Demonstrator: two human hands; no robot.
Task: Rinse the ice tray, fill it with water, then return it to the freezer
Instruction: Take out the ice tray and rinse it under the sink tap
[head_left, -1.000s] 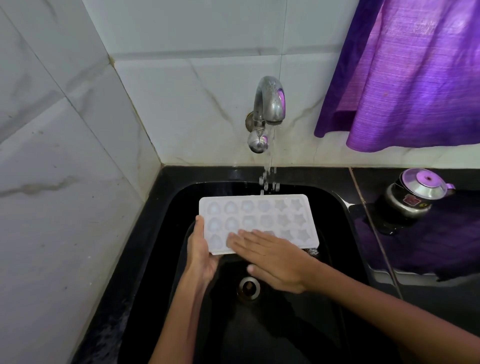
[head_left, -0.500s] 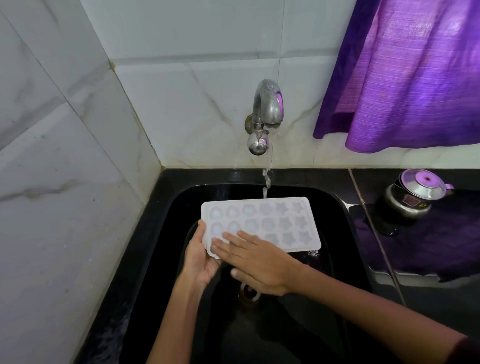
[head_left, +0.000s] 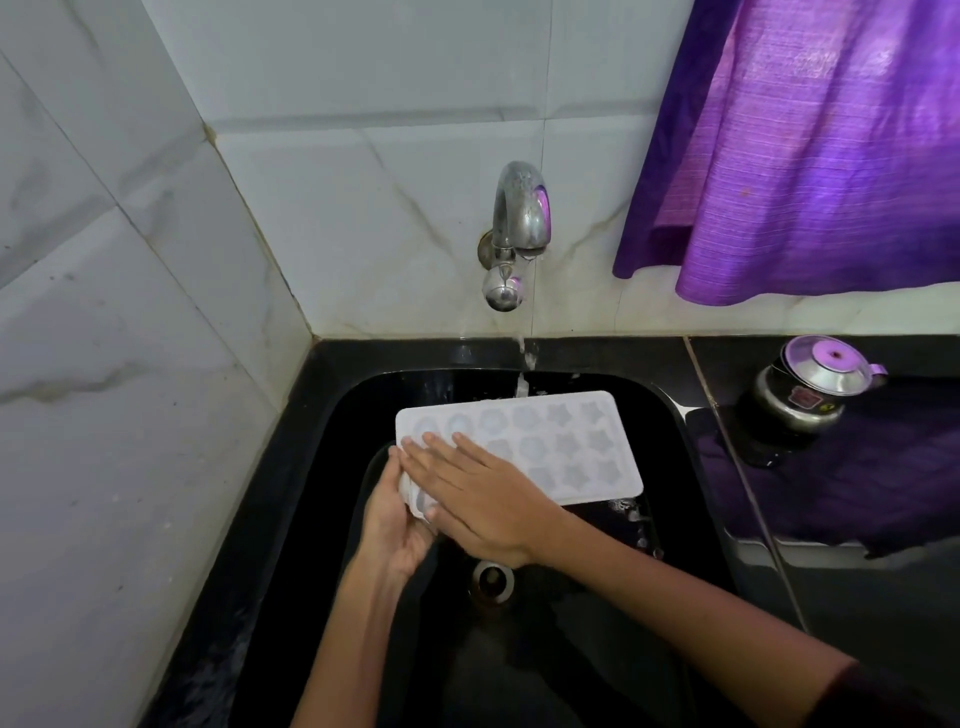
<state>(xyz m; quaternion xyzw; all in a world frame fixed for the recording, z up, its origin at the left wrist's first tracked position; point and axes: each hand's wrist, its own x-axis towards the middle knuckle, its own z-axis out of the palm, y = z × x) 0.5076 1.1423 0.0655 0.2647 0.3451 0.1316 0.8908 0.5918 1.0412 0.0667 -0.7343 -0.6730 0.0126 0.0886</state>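
A white ice tray (head_left: 566, 447) with star and round moulds is held over the black sink (head_left: 670, 415), under the metal tap (head_left: 517, 228). A thin stream of water falls onto the tray's far edge. My left hand (head_left: 392, 514) grips the tray's near left corner from below and the side. My right hand (head_left: 472, 493) lies flat on the tray's left part, fingers straight and pressed on the moulds. The right half of the tray is uncovered.
The sink drain (head_left: 492, 581) lies below my hands. White marble tiles form the corner walls on the left and behind. A purple curtain (head_left: 800, 145) hangs at the upper right. A small steel lidded pot (head_left: 810, 389) stands on the black counter at the right.
My right hand has slid leftward across the tray, from its middle to its left end. The water stream has thinned. My left hand keeps its hold on the corner.
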